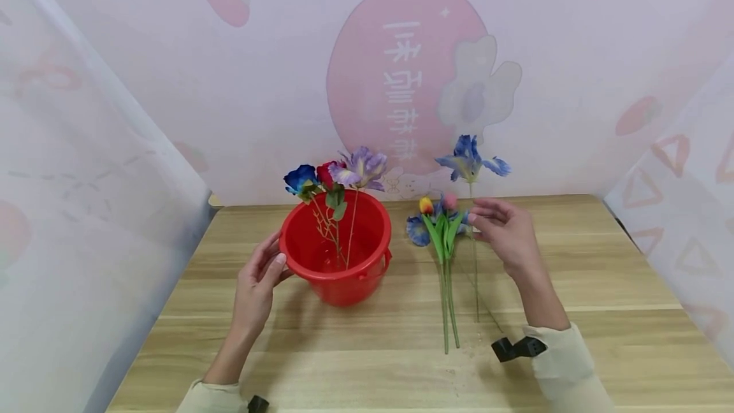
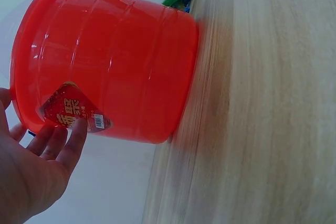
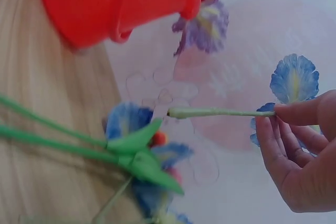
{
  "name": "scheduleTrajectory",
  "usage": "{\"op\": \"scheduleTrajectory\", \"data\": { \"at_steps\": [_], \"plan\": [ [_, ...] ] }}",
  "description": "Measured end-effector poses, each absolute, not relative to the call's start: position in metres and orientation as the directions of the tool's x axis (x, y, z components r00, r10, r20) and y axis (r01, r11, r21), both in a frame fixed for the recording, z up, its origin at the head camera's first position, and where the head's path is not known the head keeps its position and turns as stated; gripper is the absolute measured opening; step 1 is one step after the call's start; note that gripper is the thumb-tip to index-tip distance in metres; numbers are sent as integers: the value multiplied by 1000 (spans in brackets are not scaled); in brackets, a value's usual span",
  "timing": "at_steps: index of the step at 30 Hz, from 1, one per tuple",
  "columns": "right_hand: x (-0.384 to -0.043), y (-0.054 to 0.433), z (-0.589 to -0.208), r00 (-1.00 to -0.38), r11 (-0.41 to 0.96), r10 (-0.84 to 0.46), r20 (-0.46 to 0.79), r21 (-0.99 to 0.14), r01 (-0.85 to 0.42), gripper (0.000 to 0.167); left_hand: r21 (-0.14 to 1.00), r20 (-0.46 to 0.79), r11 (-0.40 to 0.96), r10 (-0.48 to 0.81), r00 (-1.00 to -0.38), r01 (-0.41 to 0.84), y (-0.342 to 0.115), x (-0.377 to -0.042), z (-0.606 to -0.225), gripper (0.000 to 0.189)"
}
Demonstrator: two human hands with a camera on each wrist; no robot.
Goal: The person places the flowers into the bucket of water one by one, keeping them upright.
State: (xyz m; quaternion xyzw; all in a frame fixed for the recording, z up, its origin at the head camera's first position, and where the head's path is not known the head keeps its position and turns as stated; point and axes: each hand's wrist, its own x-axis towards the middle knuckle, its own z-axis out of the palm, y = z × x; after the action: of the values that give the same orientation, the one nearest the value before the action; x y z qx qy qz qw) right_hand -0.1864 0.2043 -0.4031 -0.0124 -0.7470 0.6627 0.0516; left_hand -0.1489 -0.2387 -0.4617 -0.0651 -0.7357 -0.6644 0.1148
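A red bucket point(image 1: 338, 289) stands on the table, my left hand point(image 1: 258, 279) against its left side. In the left wrist view, those spread fingers point(image 2: 73, 145) touch the outer wall by a diamond label point(image 2: 73, 107). A blue rose point(image 1: 301, 179), a red rose point(image 1: 325, 174) and a purple iris point(image 1: 360, 168) lean inside the bucket. My right hand point(image 1: 507, 234) pinches the stem of a blue iris point(image 1: 467, 159), held upright with its bloom above the fingers. In the right wrist view, the cut stem end point(image 3: 176, 113) points at the bucket side.
Right of the bucket lie a yellow-orange tulip point(image 1: 426, 205) and a pink tulip point(image 1: 450, 201) with green leaves, over another blue iris point(image 1: 418, 232). A printed cloth wall point(image 1: 275, 81) rises behind the wooden table point(image 1: 355, 362).
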Motion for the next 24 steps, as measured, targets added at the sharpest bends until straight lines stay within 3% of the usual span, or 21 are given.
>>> {"op": "scheduleTrajectory", "data": {
  "at_steps": [24],
  "plan": [
    [-205,115,-333,-967,150,-98,234,-957,-247,31,958,272,106,-44,-961,266,-239,-149,-463,50]
  ]
}}
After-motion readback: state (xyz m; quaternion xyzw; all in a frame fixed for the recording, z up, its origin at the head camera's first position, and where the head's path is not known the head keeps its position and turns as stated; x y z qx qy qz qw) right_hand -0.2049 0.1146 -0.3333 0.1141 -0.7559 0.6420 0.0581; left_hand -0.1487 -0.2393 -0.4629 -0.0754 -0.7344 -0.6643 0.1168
